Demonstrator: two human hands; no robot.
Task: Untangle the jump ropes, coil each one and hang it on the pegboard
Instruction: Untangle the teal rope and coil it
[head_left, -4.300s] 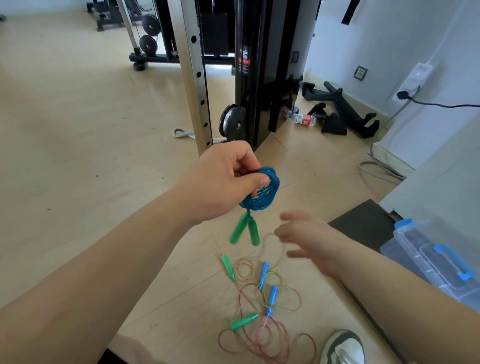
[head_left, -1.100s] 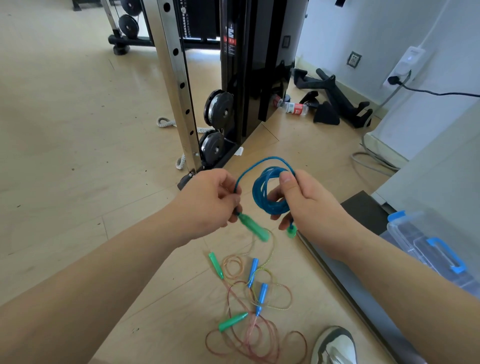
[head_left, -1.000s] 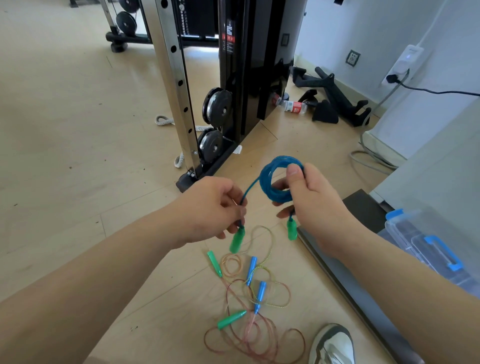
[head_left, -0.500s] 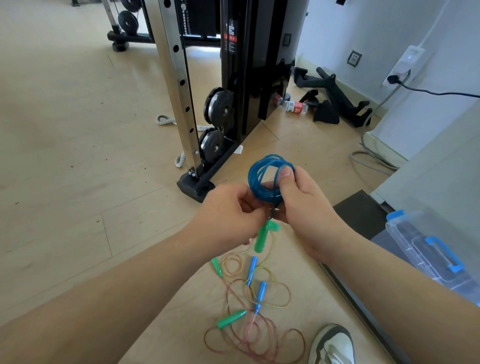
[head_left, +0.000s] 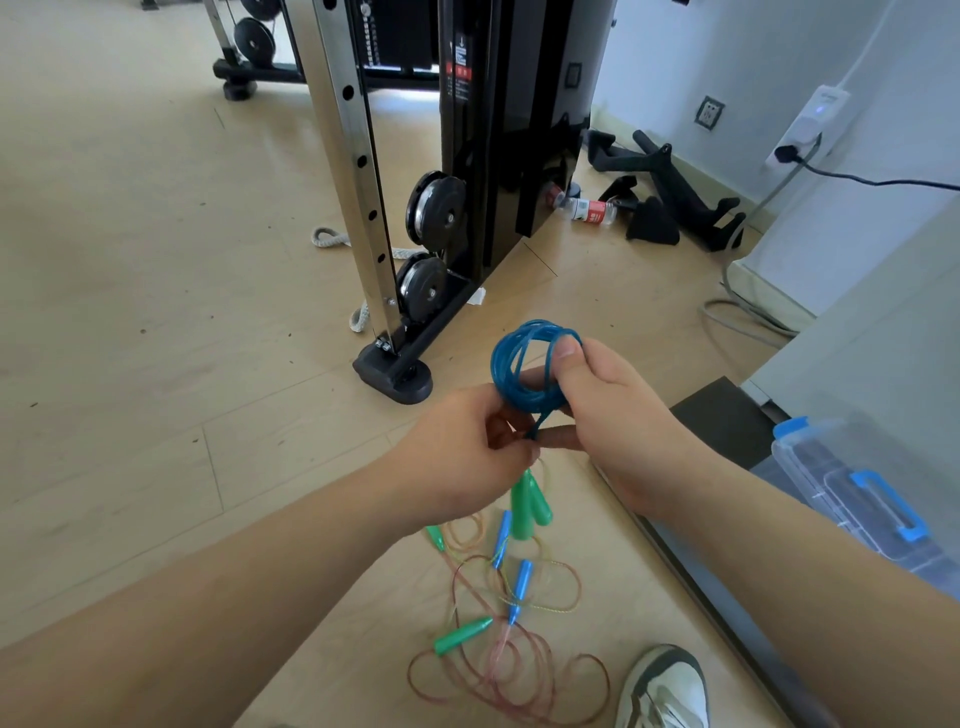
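In front of the black-and-steel cable machine (head_left: 519, 130), the right hand (head_left: 618, 415) grips a coiled blue plastic jump rope (head_left: 522, 364), thumb over its loops; the left hand (head_left: 457, 457) pinches the strand beneath, green handles (head_left: 527, 506) dangling. Farther from the machine, tangled pink and yellow ropes (head_left: 506, 639) litter the floor (head_left: 156, 312).

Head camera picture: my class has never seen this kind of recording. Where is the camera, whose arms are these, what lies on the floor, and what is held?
No robot here: a person wears the camera on the head, so it looks down at their own arms. The right hand holds a coiled blue jump rope; the left hand pinches its strand just below the coil, green handles dangling. On the wooden floor lie more tangled ropes, beside a shoe.
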